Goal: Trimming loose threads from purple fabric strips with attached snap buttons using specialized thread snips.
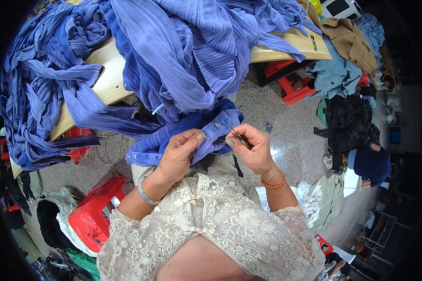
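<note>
Left hand pinching button band of blue ribbed garment, thumb pressing down beside small buttons, garment lying across lap. Right hand closing fingertips on something thin and dark, maybe needle or snips, can't tell which, touching same band. Huge pile of same blue fabric spilling over wooden table just ahead. Red plastic stool sitting lower left, more red stools under table edge. No packages or labels readable. Clothes heap in tan, teal, black piling up at right, another person sitting there in dark blue cap.
</note>
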`<action>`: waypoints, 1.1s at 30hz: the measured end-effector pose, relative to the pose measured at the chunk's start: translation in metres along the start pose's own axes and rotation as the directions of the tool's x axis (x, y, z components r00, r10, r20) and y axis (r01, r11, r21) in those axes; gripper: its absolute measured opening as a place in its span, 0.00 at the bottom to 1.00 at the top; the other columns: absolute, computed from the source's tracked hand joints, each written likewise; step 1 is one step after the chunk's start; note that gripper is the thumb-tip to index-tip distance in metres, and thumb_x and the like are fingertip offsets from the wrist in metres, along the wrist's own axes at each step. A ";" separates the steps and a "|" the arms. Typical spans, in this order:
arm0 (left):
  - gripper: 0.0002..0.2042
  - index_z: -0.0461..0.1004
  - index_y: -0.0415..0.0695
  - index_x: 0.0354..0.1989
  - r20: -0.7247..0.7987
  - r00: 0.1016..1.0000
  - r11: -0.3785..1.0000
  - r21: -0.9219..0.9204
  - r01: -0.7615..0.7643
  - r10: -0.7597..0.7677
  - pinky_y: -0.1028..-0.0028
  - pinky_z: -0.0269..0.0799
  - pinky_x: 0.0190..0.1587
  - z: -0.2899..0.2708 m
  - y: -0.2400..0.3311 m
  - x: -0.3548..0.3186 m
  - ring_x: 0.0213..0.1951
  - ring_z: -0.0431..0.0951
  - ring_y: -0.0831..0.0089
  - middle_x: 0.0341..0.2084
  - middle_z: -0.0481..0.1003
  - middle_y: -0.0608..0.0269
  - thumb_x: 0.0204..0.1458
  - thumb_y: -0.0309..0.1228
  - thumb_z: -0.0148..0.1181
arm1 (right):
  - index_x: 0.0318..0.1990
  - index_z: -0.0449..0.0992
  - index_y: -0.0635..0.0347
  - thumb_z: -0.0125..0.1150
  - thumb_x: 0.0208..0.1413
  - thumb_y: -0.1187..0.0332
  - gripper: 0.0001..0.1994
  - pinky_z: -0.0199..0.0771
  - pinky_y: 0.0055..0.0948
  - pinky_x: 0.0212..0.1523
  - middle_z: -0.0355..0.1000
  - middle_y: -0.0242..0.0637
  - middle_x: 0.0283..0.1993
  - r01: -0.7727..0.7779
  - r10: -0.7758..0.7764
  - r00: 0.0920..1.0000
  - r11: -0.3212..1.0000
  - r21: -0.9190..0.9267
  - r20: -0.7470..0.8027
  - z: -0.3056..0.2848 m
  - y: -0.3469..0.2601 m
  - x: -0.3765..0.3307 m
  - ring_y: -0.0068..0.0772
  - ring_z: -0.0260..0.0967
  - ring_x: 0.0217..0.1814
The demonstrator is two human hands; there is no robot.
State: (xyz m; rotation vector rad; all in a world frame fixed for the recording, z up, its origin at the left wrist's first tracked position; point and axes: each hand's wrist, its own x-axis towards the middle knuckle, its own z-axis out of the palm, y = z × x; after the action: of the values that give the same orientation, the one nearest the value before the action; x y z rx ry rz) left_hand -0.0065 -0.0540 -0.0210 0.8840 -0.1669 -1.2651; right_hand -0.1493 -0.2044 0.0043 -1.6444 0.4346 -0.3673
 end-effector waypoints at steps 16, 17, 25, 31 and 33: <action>0.11 0.75 0.37 0.41 0.050 0.997 0.987 0.147 -0.065 0.058 0.84 0.64 0.37 -0.003 0.003 -0.005 0.33 0.70 0.86 0.31 0.75 0.70 0.59 0.33 0.54 | 0.41 0.76 0.65 0.64 0.52 0.73 0.09 0.57 0.14 0.24 0.65 0.21 0.23 -0.058 0.078 0.980 0.992 -0.113 0.181 0.011 -0.005 0.017 0.08 0.55 0.24; 0.12 0.75 0.37 0.42 0.066 0.995 0.971 0.224 -0.085 0.072 0.84 0.64 0.38 -0.004 0.003 -0.006 0.33 0.69 0.86 0.32 0.75 0.70 0.59 0.33 0.54 | 0.38 0.75 0.66 0.63 0.53 0.73 0.08 0.57 0.13 0.25 0.66 0.20 0.24 -0.109 0.128 0.978 0.987 -0.121 0.166 0.006 -0.001 0.019 0.08 0.56 0.25; 0.12 0.75 0.36 0.43 0.100 0.995 0.981 0.193 0.008 -0.028 0.83 0.64 0.38 -0.015 0.006 -0.013 0.33 0.70 0.85 0.33 0.75 0.68 0.56 0.33 0.57 | 0.37 0.74 0.67 0.60 0.56 0.74 0.05 0.59 0.14 0.29 0.69 0.24 0.29 -0.066 0.069 0.996 0.997 -0.048 0.056 0.001 0.003 0.022 0.09 0.59 0.29; 0.13 0.73 0.36 0.45 0.099 0.992 0.997 -0.001 0.078 -0.077 0.82 0.67 0.40 -0.015 0.010 -0.013 0.35 0.73 0.83 0.35 0.76 0.66 0.57 0.32 0.56 | 0.39 0.75 0.66 0.63 0.52 0.75 0.08 0.61 0.16 0.26 0.70 0.29 0.30 0.129 -0.142 0.989 0.958 -0.256 -0.035 0.008 -0.002 0.022 0.13 0.61 0.27; 0.13 0.73 0.36 0.45 0.088 0.994 0.998 -0.020 0.066 -0.064 0.82 0.68 0.41 -0.016 0.010 -0.014 0.36 0.74 0.82 0.35 0.76 0.66 0.57 0.32 0.56 | 0.41 0.77 0.62 0.68 0.45 0.76 0.14 0.62 0.19 0.24 0.69 0.33 0.30 0.212 -0.207 0.977 0.929 -0.304 0.048 0.009 -0.013 0.019 0.20 0.64 0.24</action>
State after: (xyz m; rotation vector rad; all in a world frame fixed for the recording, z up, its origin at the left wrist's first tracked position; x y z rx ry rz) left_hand 0.0050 -0.0339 -0.0206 0.8205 -0.1942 -1.3647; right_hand -0.1273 -0.2050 0.0157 -2.0057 0.3150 -0.4629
